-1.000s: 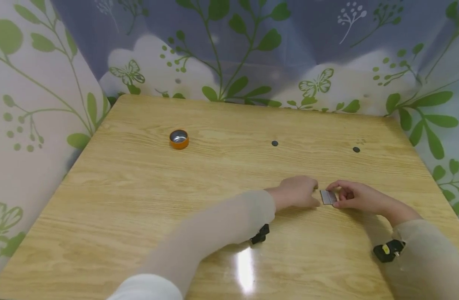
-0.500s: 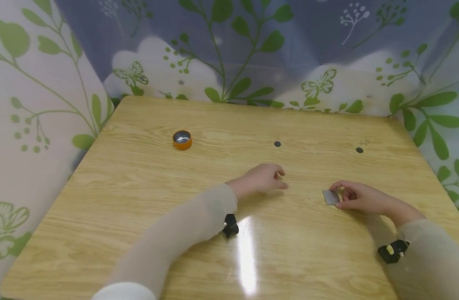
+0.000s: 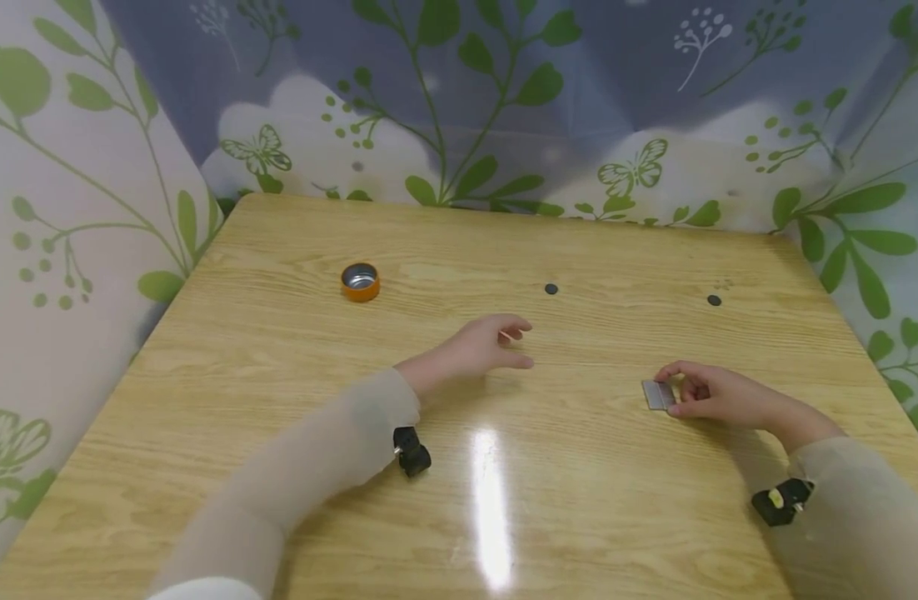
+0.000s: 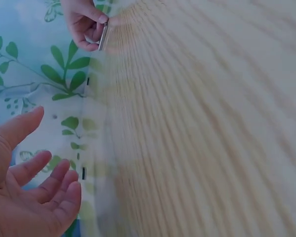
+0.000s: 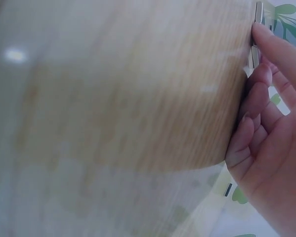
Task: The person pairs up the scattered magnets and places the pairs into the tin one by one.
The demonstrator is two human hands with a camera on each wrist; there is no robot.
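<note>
A: What does the right hand (image 3: 717,398) have?
B: A small grey flat piece (image 3: 654,395) with a pale line across it, right of centre and a little below mid-height in the head frame. Its grip is a pinch, thumb at the lower edge and a finger at the upper.
A: Is the piece lying on the bench (image 3: 227,392)?
B: It's right at the surface, but I can't tell whether it rests fully flat. The left wrist view shows it nearly edge-on, thin, at the top.
A: And the left hand (image 3: 474,346)?
B: Near the middle of the head frame, grip released, fingers loosely spread and holding nothing, well apart from the piece.
A: Anything else out?
B: An orange cup (image 3: 361,296) left of centre, one dark disc (image 3: 551,289) right of centre, and another disc (image 3: 714,301) farther right.
</note>
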